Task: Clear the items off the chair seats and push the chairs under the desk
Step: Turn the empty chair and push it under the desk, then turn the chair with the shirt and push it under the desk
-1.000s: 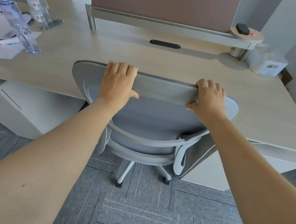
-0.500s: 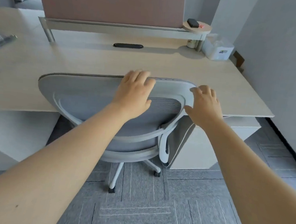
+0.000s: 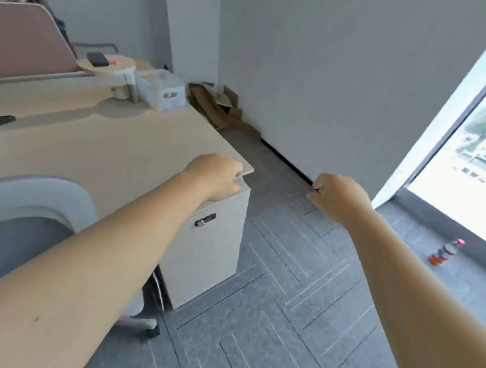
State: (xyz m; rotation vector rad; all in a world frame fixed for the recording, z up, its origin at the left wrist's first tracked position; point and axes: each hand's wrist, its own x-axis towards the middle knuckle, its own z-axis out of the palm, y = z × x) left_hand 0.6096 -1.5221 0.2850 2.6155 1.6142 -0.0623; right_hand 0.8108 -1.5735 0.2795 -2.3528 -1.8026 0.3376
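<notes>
Left hand (image 3: 217, 178) and right hand (image 3: 338, 197), both fisted and empty, have released the chair (image 3: 29, 213); it sits tucked against the table (image 3: 114, 147).

Both forearms are bare right up to the frame edge, no sleeves, watch or rings showing. The left hand (image 3: 217, 178) and right hand (image 3: 340, 197) are gloveless; there's one tiny dark mole on the left forearm.
</notes>
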